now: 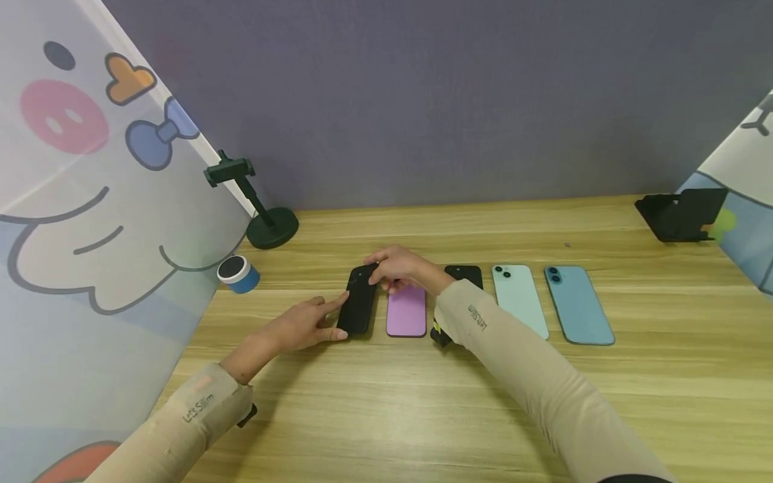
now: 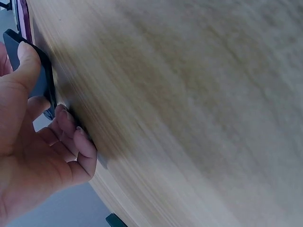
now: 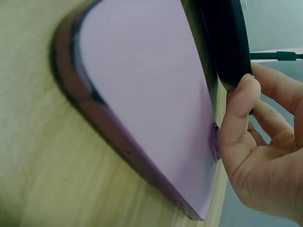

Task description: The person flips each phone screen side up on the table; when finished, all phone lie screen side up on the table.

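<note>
A black phone [image 1: 357, 310] lies at the left end of a row of phones, camera side up. My left hand [image 1: 302, 325] holds its lower left part, with the thumb at the bottom edge and the index finger along the left side. At its upper right corner, my right hand [image 1: 398, 266] pinches the phone between thumb and fingers. Under and beside the right hand is a lilac phone [image 1: 406, 312], its top partly hidden. The right wrist view shows the lilac phone [image 3: 147, 90] close up, with the black phone [image 3: 229, 42] beyond it.
Right of the lilac phone are another black phone [image 1: 464, 273], partly covered by the right forearm, a pale mint phone [image 1: 521, 298] and a blue phone [image 1: 580, 306]. A dark green stand [image 1: 272, 228], a blue-and-white tub [image 1: 240, 275] and a black folded stand [image 1: 688, 215] stand farther out.
</note>
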Demonstrator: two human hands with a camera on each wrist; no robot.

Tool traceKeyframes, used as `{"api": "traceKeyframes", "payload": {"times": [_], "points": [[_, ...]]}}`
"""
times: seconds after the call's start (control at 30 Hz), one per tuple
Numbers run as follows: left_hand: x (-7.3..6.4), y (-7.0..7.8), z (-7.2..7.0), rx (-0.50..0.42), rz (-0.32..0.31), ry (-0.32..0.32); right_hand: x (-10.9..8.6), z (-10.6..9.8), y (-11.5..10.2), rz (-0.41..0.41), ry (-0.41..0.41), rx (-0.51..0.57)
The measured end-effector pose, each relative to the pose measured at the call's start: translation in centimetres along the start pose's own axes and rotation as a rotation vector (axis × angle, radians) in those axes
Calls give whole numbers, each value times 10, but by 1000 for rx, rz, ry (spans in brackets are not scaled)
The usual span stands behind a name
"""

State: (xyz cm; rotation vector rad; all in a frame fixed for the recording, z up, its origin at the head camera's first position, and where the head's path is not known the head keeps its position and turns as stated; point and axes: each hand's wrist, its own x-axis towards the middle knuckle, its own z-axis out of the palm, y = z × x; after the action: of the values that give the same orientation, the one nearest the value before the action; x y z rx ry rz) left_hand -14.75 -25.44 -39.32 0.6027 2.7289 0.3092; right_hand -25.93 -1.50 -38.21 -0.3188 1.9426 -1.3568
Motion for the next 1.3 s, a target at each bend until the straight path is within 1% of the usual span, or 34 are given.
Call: {"api": "traceKeyframes", "payload": {"times": [0.37, 0.5, 0.6, 0.67, 0.73, 0.77, 0.83, 0.93, 1.0, 1.07, 1.13, 1.3], "points": [[0, 3, 1, 5, -29, -20, -3, 2, -2, 12, 20, -10], [-1, 5, -2, 45, -44, -32, -3, 2, -3, 21, 23, -2], [0, 10, -6, 78, -58, -45, -3, 1, -3, 31, 28, 11], [1, 14, -9, 94, -58, -39, -4, 1, -4, 38, 32, 16], [0, 20, -10, 103, -46, -14, -4, 1, -5, 40, 30, 14], [0, 23, -10, 108, -28, 11, -5, 1, -6, 41, 29, 11], [0, 29, -8, 127, 19, 69, -5, 1, -7, 41, 27, 4], [0, 37, -2, 158, 108, 163, -5, 2, -8, 42, 32, -5], [-1, 42, 2, 173, 147, 212, -5, 2, -9, 42, 34, -14], [-1, 45, 7, 185, 165, 251, -5, 3, -9, 44, 38, -18], [-1, 48, 10, 191, 166, 282, -5, 4, -9, 45, 40, -24], [-1, 53, 15, 219, 156, 321, -6, 5, -10, 50, 49, -16]]}}
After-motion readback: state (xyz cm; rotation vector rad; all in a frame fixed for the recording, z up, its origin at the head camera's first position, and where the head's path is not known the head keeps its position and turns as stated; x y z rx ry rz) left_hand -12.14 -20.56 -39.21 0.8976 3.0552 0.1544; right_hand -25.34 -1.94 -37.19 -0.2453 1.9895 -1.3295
